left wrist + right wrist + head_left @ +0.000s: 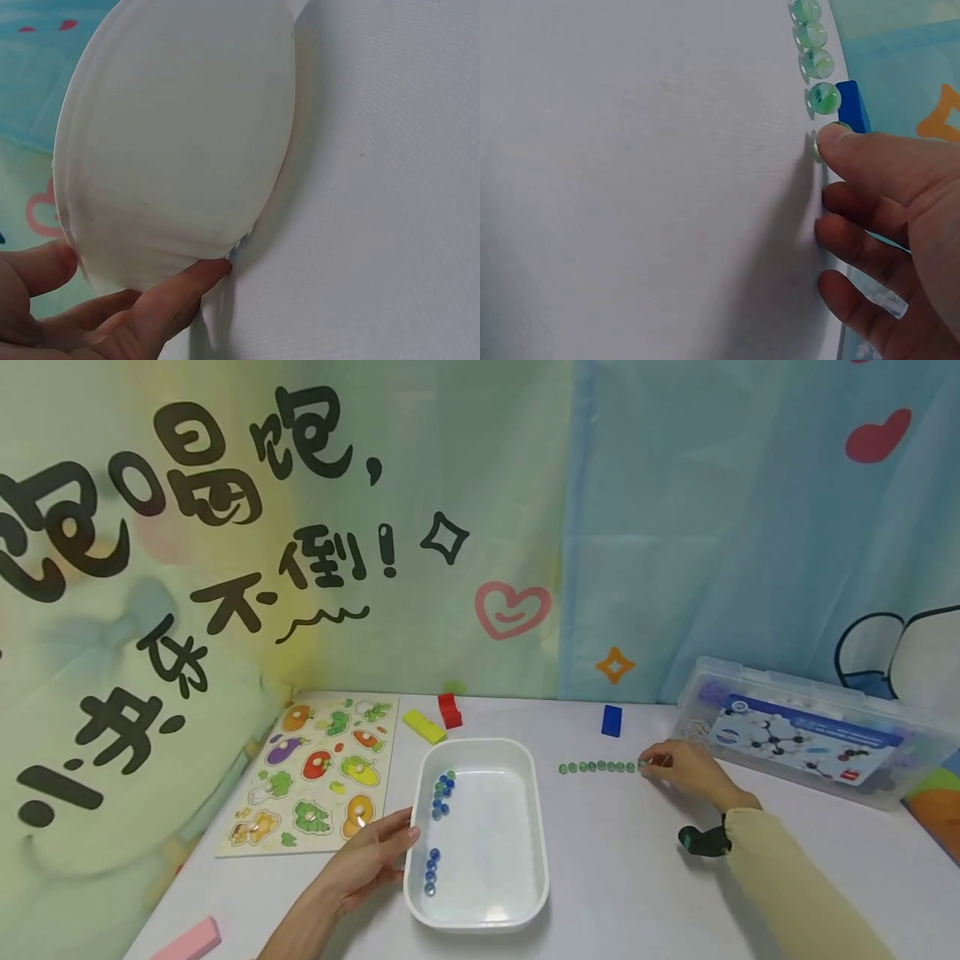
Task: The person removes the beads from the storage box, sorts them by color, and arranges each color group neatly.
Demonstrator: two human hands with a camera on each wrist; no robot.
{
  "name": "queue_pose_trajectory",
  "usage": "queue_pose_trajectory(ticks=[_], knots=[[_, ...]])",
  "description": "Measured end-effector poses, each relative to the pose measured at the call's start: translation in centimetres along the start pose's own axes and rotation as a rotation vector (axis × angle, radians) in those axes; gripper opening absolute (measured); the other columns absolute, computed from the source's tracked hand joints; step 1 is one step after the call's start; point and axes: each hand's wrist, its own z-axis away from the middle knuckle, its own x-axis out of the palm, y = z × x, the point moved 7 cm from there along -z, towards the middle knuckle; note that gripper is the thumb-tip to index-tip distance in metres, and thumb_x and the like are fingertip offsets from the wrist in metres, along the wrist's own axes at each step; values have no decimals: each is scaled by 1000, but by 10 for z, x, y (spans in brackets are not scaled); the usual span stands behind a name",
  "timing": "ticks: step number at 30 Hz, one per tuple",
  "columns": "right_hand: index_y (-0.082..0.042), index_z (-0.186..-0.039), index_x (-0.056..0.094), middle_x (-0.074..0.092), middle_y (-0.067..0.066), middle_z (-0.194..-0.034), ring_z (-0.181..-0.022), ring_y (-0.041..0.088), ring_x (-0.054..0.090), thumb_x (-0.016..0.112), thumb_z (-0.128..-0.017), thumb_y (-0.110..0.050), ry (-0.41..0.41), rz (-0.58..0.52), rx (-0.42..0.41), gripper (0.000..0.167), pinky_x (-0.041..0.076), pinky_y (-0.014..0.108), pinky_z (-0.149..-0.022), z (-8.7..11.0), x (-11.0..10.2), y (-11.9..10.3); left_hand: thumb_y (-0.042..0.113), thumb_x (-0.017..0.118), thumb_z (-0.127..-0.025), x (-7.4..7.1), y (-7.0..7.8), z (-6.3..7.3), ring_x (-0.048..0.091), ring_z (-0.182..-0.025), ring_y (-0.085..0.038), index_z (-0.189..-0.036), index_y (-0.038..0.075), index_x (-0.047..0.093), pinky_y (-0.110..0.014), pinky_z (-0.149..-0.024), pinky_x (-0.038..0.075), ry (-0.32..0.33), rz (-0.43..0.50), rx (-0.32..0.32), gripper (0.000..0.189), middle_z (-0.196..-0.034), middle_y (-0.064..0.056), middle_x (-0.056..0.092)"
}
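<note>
Laid out: a straight row of translucent green glass marbles (602, 767) on the white table (600, 877).
Right hand (688, 772): thumb and finger pinch the row's right-end marble (641, 764); other fingers apart.
Left hand (371, 858): grips the white rectangular plastic tray (487, 835) at its left wall.
Left over: round blue and greenish marbles (434, 854) inside the tray.

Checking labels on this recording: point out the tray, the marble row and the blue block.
Tray (487, 864): head view, on its bare floor.
Marble row (602, 766): head view, on a marble near its middle.
Blue block (612, 722): head view, middle of its visible face.
</note>
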Motion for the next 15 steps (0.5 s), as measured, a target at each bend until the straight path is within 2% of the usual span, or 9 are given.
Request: queue_pose_trajectory(ticks=[15], knots=[[-4,-107,71,63,7,-88,-79,18,56,69,-88,-18,20,12,5,23,46,29,-64,2,3,-1,31,59,-96,0,1,2,62,-98,-16,-151,5,31,-29,-76,55,5,2,4,67,-144,-19,48]])
